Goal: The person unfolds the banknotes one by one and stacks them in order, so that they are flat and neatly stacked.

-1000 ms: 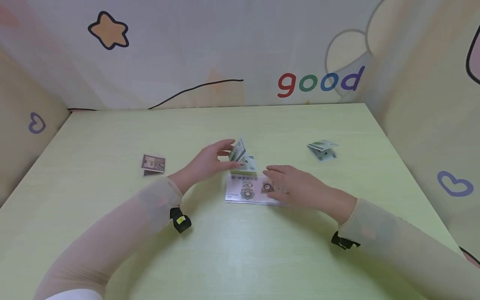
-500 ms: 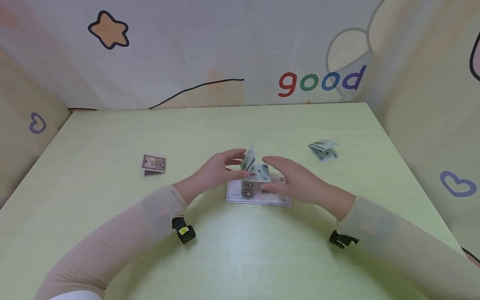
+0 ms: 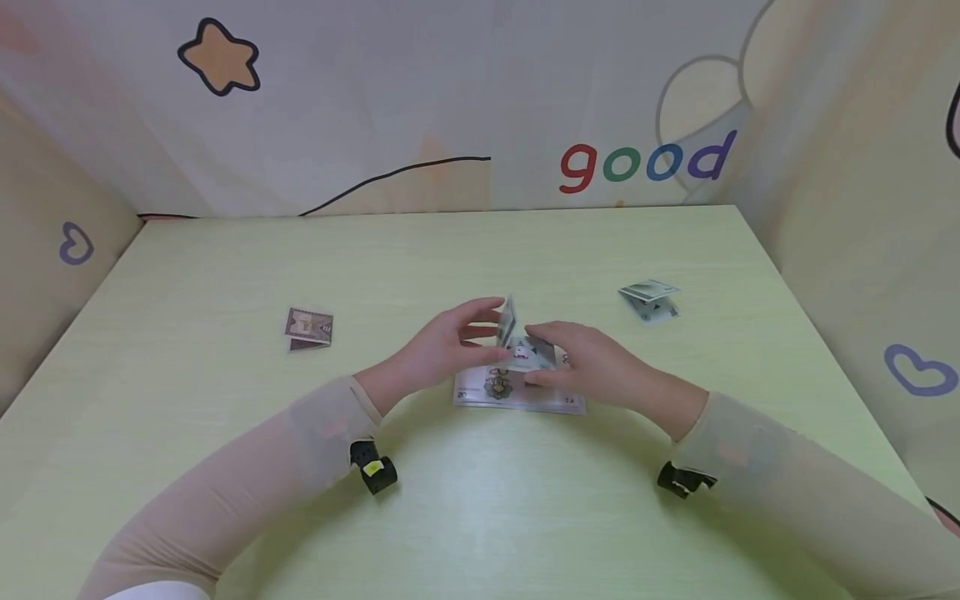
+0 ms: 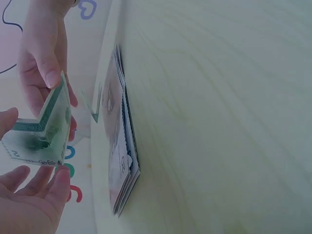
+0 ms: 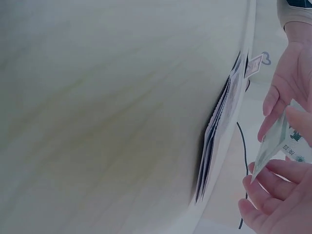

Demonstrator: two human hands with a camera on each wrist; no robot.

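A green banknote (image 3: 531,354), creased so that its left part stands up, is held above the table between both hands. My left hand (image 3: 450,342) holds the left part, thumb near the crease and fingers at the far edge. At the other end, my right hand (image 3: 600,358) pinches the note between thumb and fingers. Both wrist views show the bent green note (image 4: 41,139) between the two hands. Beneath it lies a stack of pale purple banknotes (image 3: 525,398) marked 20, partly covered by the green note and my right hand.
A folded brown banknote (image 3: 309,327) lies to the left on the pale green table (image 3: 480,508). Toward the back right is another folded green banknote (image 3: 651,302). Printed fabric walls (image 3: 375,108) enclose the table's back and sides.
My left hand has brought the green banknote rightward and nearer, over the purple stack. My right hand, earlier above the stack, now pinches the note's right end.
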